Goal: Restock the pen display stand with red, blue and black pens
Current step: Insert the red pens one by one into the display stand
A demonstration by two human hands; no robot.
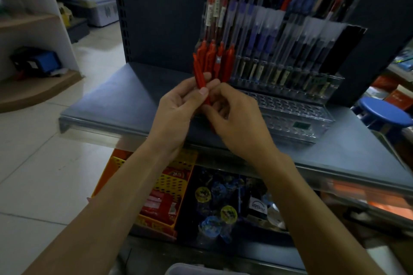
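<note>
centre: left hand (178,105) grips a bundle of red plastic pens (204,67); right hand (235,118), fingers curled, pinches its lower end, partly masking the clear tiered plastic pen stand (290,114) at 2 o'clock; round blue stool (384,114), 3 o'clock.

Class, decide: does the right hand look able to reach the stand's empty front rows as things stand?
Probably yes: the right hand is just beside the empty front rows, nothing lies between, though it pinches the red pens the left hand holds.
</note>
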